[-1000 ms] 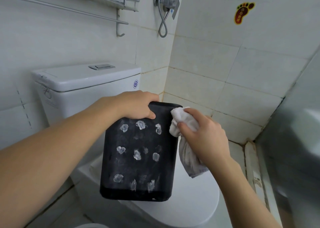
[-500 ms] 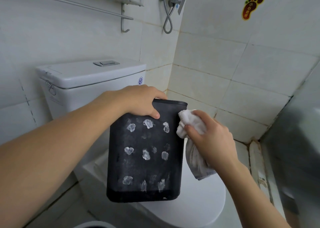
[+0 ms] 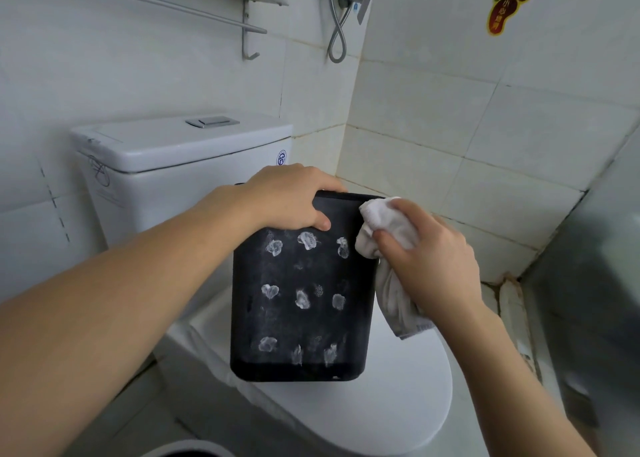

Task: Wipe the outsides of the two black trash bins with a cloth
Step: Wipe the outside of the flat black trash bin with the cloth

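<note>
A white-tiled bathroom corner, with a towel rail (image 3: 166,4) at eleven o'clock, a shower hose (image 3: 337,37) at twelve and a foot-shaped sticker (image 3: 507,9) at one. The toilet tank (image 3: 180,165) sits at ten o'clock; the closed toilet lid (image 3: 391,418) lies at six.

A black bin (image 3: 301,293) is held in the air at the centre, above the lid, its broad side facing the camera and dotted with three rows of whitish smudges. Its inside is not visible. The left hand (image 3: 287,196) has a closed grip over the bin's top edge, thumb pressed on the front face. At three o'clock of the bin, the right hand (image 3: 429,262) is clenched around a bunched white cloth (image 3: 384,228), which touches the bin's upper right corner; the cloth's loose end hangs down beside the bin's right side.
</note>
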